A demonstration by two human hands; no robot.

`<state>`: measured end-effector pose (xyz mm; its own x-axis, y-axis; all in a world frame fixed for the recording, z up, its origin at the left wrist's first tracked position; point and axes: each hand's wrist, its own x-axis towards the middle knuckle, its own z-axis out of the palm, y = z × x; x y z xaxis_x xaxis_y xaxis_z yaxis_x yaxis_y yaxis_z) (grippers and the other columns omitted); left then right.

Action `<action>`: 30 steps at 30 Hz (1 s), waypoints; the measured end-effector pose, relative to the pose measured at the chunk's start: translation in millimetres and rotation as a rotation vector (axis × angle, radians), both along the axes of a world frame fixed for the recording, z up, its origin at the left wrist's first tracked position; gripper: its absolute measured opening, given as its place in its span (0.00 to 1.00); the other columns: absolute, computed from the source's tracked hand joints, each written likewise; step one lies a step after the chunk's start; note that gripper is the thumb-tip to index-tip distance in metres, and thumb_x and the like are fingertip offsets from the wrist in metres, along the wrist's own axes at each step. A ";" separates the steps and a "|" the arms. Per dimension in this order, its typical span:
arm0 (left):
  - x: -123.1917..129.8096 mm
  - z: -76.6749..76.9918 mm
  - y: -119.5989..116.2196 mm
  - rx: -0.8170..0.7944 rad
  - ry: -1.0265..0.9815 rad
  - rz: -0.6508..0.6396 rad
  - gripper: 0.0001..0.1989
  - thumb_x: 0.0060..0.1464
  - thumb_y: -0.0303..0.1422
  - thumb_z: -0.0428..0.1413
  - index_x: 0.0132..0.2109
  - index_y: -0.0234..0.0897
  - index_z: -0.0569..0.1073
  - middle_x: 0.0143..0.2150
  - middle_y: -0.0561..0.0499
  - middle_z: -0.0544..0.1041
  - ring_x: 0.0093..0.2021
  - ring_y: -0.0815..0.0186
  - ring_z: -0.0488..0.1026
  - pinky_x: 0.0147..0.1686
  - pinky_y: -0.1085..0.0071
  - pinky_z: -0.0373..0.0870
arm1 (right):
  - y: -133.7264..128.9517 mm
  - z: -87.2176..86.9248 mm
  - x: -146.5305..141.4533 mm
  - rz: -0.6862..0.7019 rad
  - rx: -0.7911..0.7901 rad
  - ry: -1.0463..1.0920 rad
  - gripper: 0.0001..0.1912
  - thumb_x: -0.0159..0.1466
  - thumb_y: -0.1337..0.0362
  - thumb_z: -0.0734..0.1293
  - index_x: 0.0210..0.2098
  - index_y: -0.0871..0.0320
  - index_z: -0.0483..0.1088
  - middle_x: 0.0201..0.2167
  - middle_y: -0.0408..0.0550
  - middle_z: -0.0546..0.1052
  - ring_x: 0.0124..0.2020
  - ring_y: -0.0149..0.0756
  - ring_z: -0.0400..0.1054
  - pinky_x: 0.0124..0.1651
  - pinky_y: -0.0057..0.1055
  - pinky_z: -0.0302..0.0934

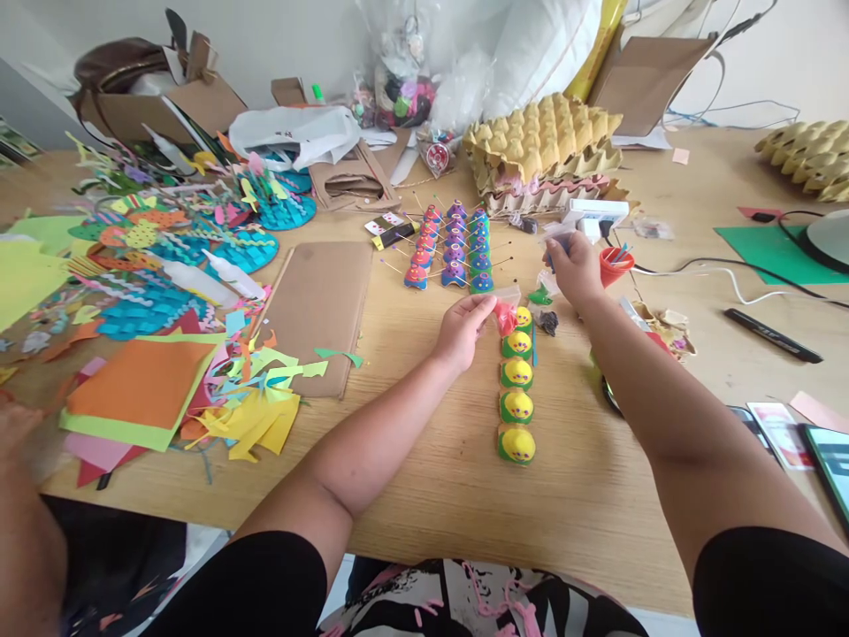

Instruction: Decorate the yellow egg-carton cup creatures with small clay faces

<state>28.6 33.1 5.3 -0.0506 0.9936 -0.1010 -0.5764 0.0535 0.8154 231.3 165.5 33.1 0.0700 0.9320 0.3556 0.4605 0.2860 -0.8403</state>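
My left hand (462, 329) pinches a small clear plastic bag (507, 315) with red stuff in it, over the far end of an egg-carton strip (517, 407) painted yellow and green with little faces. My right hand (576, 265) is closed, further right and higher; at its fingertips is something dark bluish, too small to make out. Between the hands lie a bag with green stuff (540, 295) and one with dark stuff (547, 322). Beyond stand three painted egg-carton strips with thin feelers: red-blue (423, 252), purple (455, 249) and green-blue (480, 255).
Stacked egg trays (540, 141) stand at the back. A red cup (615, 264) of sticks, a white power strip (595, 212) and a black marker (773, 334) lie right. Left are cardboard (325, 301), orange paper (141, 380) and glue bottles (199, 281). Another person's arm (26, 478) shows far left.
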 end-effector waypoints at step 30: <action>-0.6 1.3 -0.2 0.015 -0.025 -0.002 0.20 0.44 0.44 0.76 0.36 0.34 0.82 0.23 0.58 0.70 0.21 0.80 0.53 0.20 0.76 0.42 | -27.3 9.5 -10.4 0.150 0.026 0.141 0.09 0.66 0.59 0.74 0.36 0.54 0.72 0.34 0.43 0.82 0.31 0.31 0.71 0.39 0.32 0.68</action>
